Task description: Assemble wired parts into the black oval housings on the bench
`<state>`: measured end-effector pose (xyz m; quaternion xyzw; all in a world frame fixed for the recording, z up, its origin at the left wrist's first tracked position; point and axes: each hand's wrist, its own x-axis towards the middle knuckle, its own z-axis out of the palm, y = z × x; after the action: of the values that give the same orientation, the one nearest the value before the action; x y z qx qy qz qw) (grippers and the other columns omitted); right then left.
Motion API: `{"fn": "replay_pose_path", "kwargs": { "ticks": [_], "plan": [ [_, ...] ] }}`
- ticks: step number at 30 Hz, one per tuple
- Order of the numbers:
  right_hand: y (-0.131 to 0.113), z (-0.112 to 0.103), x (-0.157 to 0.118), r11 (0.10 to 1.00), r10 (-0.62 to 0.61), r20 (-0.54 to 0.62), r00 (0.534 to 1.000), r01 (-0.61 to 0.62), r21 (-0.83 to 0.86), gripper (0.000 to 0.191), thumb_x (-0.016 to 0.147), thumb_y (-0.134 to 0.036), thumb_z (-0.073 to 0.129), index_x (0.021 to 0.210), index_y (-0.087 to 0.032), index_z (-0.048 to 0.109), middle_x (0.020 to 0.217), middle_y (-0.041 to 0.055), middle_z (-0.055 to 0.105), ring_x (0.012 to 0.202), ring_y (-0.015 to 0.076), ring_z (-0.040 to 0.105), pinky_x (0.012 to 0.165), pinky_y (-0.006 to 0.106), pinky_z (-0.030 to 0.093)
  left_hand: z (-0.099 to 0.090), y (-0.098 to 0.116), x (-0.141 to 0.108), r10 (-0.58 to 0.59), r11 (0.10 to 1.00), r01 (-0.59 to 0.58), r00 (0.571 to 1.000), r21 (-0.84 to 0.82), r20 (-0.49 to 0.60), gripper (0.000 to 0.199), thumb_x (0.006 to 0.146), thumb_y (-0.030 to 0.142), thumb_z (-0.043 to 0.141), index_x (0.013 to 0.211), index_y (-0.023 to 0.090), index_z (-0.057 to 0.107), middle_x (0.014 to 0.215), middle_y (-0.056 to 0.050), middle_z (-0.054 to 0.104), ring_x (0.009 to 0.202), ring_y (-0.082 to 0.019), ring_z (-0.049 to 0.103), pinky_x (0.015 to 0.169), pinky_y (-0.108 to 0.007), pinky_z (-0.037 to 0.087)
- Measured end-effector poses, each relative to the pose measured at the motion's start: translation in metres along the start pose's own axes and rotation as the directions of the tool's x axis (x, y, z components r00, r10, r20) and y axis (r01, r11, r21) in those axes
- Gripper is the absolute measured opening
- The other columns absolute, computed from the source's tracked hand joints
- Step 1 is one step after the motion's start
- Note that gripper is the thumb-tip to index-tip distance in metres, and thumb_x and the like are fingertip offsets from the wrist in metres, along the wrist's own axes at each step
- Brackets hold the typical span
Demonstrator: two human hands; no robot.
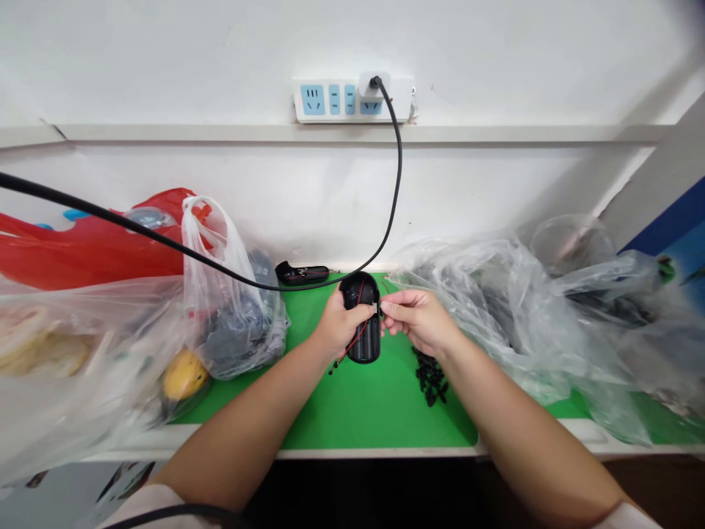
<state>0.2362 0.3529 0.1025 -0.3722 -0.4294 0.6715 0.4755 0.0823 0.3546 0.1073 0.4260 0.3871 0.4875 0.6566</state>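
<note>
A black rounded plastic housing (364, 349) with thin red and black wires (357, 336) is held over the green mat (330, 411). My left hand (342, 323) grips its left side, the thumb lying across the front on a small silvery white part (375, 308). At the housing's right edge, my right hand (413, 317) is pinched, thumb and index finger pressed together; whatever lies between them is too small to make out. Behind, near the wall, rests another black housing (302, 275). A pile of small black parts (431, 378) lies below my right hand.
Clear plastic bags with dark parts (496, 294) crowd the right. On the left stand a white bag (231, 316), a red bag (132, 250) and a clear bag with a yellow item (186, 375). A black cable (397, 169) hangs from a wall power strip (341, 101) across the view.
</note>
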Motion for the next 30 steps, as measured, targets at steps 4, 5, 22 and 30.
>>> {"fn": "replay_pose_path", "kwargs": {
  "ticks": [4,5,22,30],
  "plan": [
    [0.001,0.000,0.001,1.000,0.000,-0.010,1.000,0.000,0.005,0.037,0.056,-0.034,0.083,0.079,-0.009,0.066,0.057,0.0037,0.062,0.048,0.0098,0.059,0.044,0.016,0.048,0.000,0.000,0.001,0.019,1.000,-0.019,1.000,0.014,0.000,0.049,0.059,0.020,0.072,0.099,0.018,0.043,0.067,0.002,0.059,0.049,-0.018,0.061,0.052,-0.039,0.054],
    [0.001,0.000,0.001,1.000,0.001,-0.012,1.000,-0.001,0.003,0.037,0.056,-0.034,0.083,0.079,-0.009,0.066,0.057,0.0036,0.063,0.048,0.0096,0.059,0.044,0.016,0.048,0.000,0.000,0.001,0.022,1.000,-0.022,1.000,0.016,0.006,0.050,0.059,0.020,0.073,0.099,0.018,0.043,0.067,0.002,0.059,0.049,-0.018,0.061,0.053,-0.039,0.054],
    [0.006,0.008,0.000,0.948,-0.126,-0.007,0.992,0.118,-0.296,0.038,0.073,-0.049,0.067,0.080,-0.012,0.064,0.059,0.0011,0.057,0.047,0.0063,0.049,0.045,0.019,0.040,-0.001,-0.004,0.004,0.057,0.996,-0.054,0.997,0.068,-0.049,0.047,0.061,0.022,0.070,0.102,0.017,0.047,0.067,0.001,0.058,0.053,-0.017,0.060,0.056,-0.037,0.053],
    [0.017,0.020,-0.001,0.465,-0.504,0.123,0.855,0.388,-0.796,0.033,0.092,-0.033,0.039,0.072,-0.013,0.056,0.070,0.0031,0.048,0.069,0.0092,0.047,0.065,0.022,0.036,-0.008,-0.012,0.012,0.386,0.902,-0.352,0.917,0.250,-0.104,0.059,0.063,0.014,0.067,0.118,0.023,0.047,0.099,-0.001,0.058,0.085,-0.014,0.057,0.081,-0.025,0.046]
  ]
}}
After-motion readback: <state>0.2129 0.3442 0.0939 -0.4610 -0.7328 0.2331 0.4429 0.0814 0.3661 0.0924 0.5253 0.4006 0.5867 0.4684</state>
